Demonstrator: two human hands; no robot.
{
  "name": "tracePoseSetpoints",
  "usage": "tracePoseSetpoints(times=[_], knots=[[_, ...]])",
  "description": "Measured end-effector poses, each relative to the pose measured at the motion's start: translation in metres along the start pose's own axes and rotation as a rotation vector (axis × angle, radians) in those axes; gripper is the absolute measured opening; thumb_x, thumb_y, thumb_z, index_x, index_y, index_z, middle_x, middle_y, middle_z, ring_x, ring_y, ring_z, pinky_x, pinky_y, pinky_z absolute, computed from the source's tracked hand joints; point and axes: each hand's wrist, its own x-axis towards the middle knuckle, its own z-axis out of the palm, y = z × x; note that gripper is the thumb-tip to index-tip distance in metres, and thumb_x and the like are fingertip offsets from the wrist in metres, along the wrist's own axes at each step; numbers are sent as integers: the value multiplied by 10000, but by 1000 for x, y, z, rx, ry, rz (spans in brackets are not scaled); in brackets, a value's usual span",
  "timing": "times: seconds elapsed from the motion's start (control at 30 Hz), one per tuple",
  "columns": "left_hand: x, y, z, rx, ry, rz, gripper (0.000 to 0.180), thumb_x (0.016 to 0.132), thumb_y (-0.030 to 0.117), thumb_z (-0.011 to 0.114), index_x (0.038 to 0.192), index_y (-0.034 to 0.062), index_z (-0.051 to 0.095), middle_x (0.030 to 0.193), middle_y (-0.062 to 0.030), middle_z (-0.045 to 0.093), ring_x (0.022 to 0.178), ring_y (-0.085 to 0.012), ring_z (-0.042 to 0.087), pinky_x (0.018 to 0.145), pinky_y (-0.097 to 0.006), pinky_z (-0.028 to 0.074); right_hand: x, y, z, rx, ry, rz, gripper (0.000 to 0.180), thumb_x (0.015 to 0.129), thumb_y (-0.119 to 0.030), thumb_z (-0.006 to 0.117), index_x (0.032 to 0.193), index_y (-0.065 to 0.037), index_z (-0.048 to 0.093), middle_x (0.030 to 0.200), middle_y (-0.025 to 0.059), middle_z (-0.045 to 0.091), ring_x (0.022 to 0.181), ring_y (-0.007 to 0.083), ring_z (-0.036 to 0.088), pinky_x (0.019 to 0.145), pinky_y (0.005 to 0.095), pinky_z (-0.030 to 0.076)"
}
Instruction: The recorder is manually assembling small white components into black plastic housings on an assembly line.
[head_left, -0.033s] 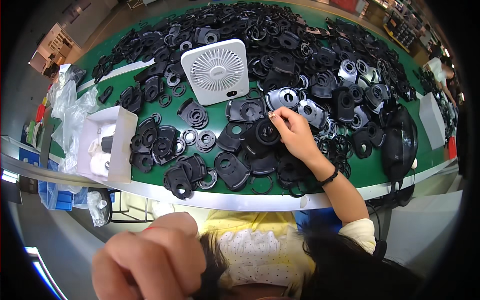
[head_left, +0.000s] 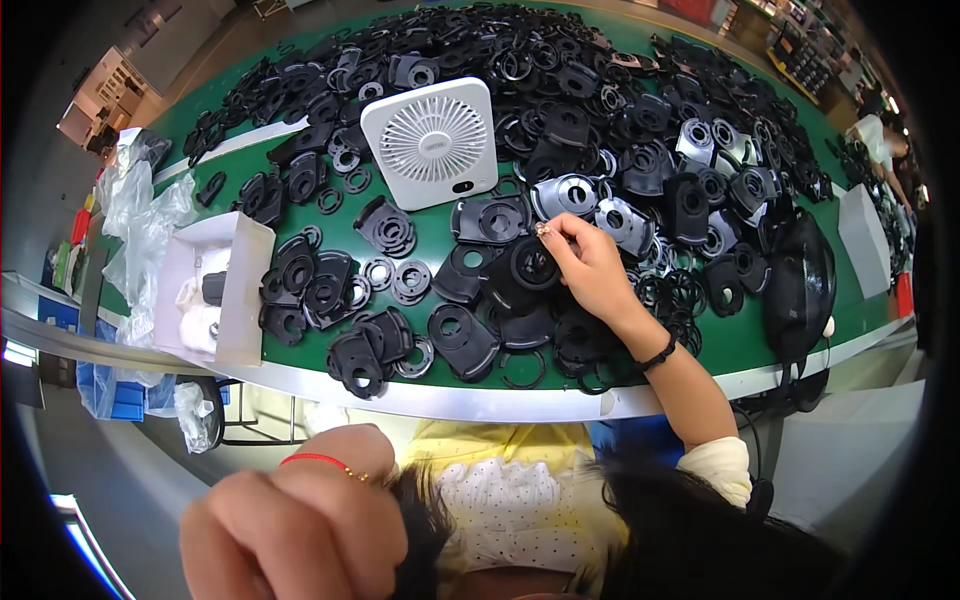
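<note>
My right hand [head_left: 592, 270] reaches over the table's near middle. Its thumb and fingers are closed at the edge of a black plastic part [head_left: 525, 272] with a raised round ring, tilted above similar parts. Something small and shiny shows at the fingertips; whether it is a nail or a separate piece, I cannot tell. Close to the camera at lower left, my left hand [head_left: 300, 525] is raised off the table, its fingers curled; what they hold, if anything, is hidden. Around the right hand lie black plates with round holes [head_left: 464, 340] and loose flat rings [head_left: 411, 282].
A white square fan [head_left: 435, 145] stands mid-table before a large heap of black parts [head_left: 560, 75]. To the left sit a white box [head_left: 245, 290] and clear plastic bags [head_left: 150, 215]. A black bag [head_left: 800, 285] lies at right. Another person [head_left: 880, 145] is far right.
My left hand has turned and shifted slightly, so the red bracelet on its wrist shows more. My right hand and the black plastic part have stayed in place.
</note>
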Motion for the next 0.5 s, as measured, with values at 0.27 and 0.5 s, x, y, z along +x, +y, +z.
tracePoseSetpoints(times=[0.27,0.5], knots=[[10,9,-23,-7,-324,110,197,893,167,551,720,205,639,709,83,569,643,-58,511,618,-202,387,2,9,1,3,-15,-51,202,967,-219,529,887,-39,575,679,-63,487,555,9,403,472,188,329],[-28,-18,-46,-210,-821,95,223,924,133,485,745,64,599,676,-29,481,604,-196,515,517,-321,405,4,7,7,11,-42,-36,197,970,-219,527,905,-44,589,688,-63,516,558,5,424,477,178,341]])
